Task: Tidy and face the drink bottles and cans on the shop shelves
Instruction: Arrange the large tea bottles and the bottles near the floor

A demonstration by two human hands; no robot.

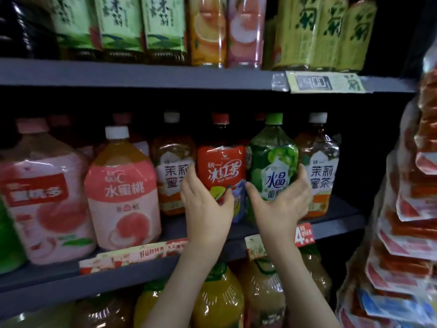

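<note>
Head camera looks at the grey middle shelf (335, 223), where the big red-label plastic bottle (221, 162) with a red cap stands beside the big green plastic bottle (272, 157) with a green cap. The left hand (208, 204) curls round the red one, thumb in front; the right hand (281, 204) curls round the green one. Both look full, so likely heavy, and the shiny wrap may slip. Hold low on the wide part.

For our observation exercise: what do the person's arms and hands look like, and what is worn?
Both forearms are bare, no sleeves in view. The left hand and right hand wear no gloves; no ring, watch or bracelet shows.
</note>
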